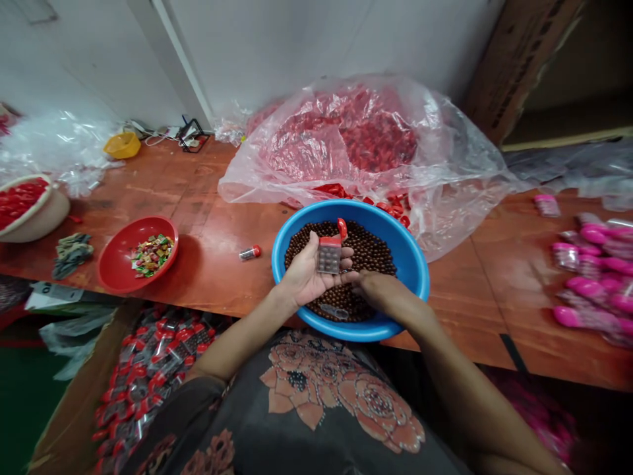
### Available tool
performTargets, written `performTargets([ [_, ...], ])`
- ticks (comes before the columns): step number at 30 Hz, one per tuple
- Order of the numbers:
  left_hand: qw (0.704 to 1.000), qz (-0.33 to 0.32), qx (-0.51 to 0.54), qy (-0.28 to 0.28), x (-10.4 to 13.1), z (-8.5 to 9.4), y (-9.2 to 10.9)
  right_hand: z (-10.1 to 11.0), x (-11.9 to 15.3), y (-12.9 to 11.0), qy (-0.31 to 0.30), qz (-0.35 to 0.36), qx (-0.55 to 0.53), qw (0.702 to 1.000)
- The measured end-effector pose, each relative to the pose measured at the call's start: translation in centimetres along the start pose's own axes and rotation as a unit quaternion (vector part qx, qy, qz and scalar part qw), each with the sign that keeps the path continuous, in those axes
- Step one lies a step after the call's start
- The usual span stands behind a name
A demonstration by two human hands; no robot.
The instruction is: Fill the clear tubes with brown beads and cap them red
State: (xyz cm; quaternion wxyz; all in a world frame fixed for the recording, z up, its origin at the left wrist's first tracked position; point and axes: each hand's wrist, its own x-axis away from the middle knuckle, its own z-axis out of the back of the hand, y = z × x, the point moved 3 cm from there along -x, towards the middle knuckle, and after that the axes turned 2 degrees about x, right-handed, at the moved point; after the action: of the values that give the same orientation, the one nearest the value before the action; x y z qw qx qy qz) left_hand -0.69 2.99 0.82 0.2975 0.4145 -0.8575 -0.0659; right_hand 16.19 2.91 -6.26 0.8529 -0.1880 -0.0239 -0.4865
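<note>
A blue basin holds many small brown balls. Over its left part, my left hand lies palm up and holds a small clear container with a red top, its red lid flipped up. Brown balls show in rows inside the container. My right hand reaches down to the balls at the basin's right side, close to the left fingertips; its fingers are bent together, and what they hold, if anything, is hidden.
Left of the basin lie a small red-capped container and a red bowl of wrapped pieces. Behind is a clear bag of red parts. Pink-capped containers lie at right, and a box of red-capped containers stands below.
</note>
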Motion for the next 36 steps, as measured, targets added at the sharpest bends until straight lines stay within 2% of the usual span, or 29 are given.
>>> performTargets([
  [2,1.000,-0.007,-0.021,-0.001,-0.1,0.2,-0.1,1.8,0.5,0.2,0.128,-0.032,-0.058,0.990],
  [3,0.999,-0.012,-0.032,-0.003,-0.2,0.3,-0.2,2.8,0.9,0.1,0.205,-0.049,-0.106,0.972],
  [5,0.998,-0.024,-0.057,-0.007,-0.2,0.5,-0.5,4.5,1.9,-0.3,0.331,-0.068,-0.219,0.915],
  [7,0.996,-0.041,-0.083,-0.004,-0.3,0.5,-0.8,5.7,2.4,-1.3,0.388,-0.060,-0.299,0.870],
  [8,0.994,-0.049,-0.096,-0.001,-0.3,0.5,-1.0,6.0,2.4,-1.8,0.399,-0.049,-0.321,0.858],
  [11,0.991,-0.063,-0.122,0.006,-0.3,0.2,-1.3,6.7,2.0,-3.2,0.405,-0.019,-0.330,0.853],
  [14,0.991,-0.048,-0.126,0.015,-0.2,0.0,-1.3,6.8,1.4,-3.7,0.403,-0.020,-0.321,0.857],
  [17,0.993,-0.028,-0.115,0.020,-0.3,0.1,-0.8,7.0,1.3,-3.7,0.418,-0.028,-0.318,0.851],
  [21,0.997,0.003,-0.082,-0.004,-0.4,0.0,-0.5,6.9,1.7,-3.3,0.454,-0.057,-0.319,0.830],
  [23,0.999,0.022,-0.047,-0.006,-0.4,-0.1,-0.5,6.5,1.8,-2.5,0.441,-0.088,-0.329,0.830],
  [27,0.998,0.054,0.040,-0.007,-0.3,-0.6,-0.6,5.0,1.4,-0.7,0.363,-0.128,-0.316,0.867],
  [31,0.992,0.077,0.092,-0.038,-0.1,-1.1,-0.5,4.0,1.1,0.2,0.284,-0.140,-0.254,0.914],
  [34,0.993,0.068,0.091,-0.042,-0.1,-1.1,-0.4,4.0,1.0,-0.1,0.257,-0.123,-0.197,0.938],
  [36,0.995,0.056,0.070,-0.035,-0.1,-1.0,-0.3,4.3,0.9,-0.5,0.272,-0.100,-0.175,0.941],
])
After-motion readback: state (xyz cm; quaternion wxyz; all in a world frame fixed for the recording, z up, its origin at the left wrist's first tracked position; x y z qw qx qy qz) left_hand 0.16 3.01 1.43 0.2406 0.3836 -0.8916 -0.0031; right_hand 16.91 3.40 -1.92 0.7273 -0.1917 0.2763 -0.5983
